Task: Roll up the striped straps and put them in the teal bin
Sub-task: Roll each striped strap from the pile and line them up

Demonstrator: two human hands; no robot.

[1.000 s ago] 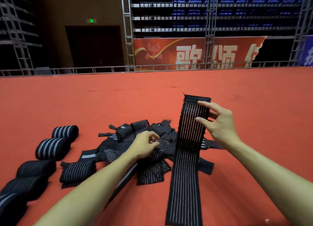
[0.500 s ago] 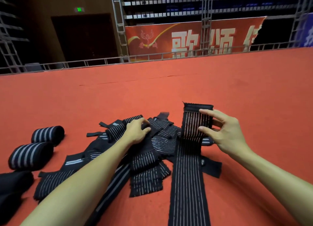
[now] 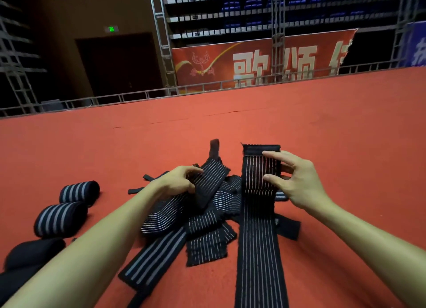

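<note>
Strap ends in both hands, rolling not yet begun.

The right hand (image 3: 297, 181) pinches the far end of the long strap (image 3: 260, 238) between thumb and fingers, holding it up off the red carpet (image 3: 345, 134) while the rest trails back toward the person; the left hand (image 3: 175, 183) grips a second strap (image 3: 212, 176) from the loose heap (image 3: 207, 234) just beside it; from here they look light, soft and stretchy, with no stiffness at all, so I'd take hold at the plain black end tab and roll under tension, or the coil may spring loose; rolled straps (image 3: 79, 191) lie well apart to the left; the teal bin is nowhere in sight; a metal railing (image 3: 129, 98) edges the carpet, with a red banner (image 3: 207, 61) and dark tiers of blue seats (image 3: 251, 4) behind.
</note>
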